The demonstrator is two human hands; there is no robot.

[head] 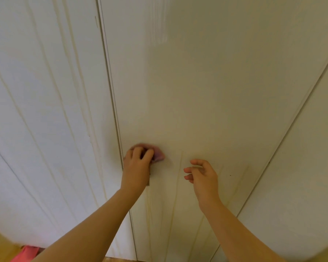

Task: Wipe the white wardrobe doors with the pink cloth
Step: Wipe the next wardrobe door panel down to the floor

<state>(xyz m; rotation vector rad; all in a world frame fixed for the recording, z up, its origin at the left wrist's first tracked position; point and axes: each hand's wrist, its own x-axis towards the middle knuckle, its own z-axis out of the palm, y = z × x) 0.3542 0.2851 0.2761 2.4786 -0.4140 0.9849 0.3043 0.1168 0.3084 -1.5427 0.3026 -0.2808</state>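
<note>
Pink cloth on white wardrobe door, low, just right of seam.
L hand grips cloth, pressing it to door; R hand nearby, fingers loosely curled, holds nothing.

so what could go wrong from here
The pink cloth is bunched small under the left hand, so strokes may leave strips of the wardrobe door unwiped. That hand works right beside the gap between doors; the cloth might snag there. The right hand does not seem to brace the door, which could shift when pressed.
</note>
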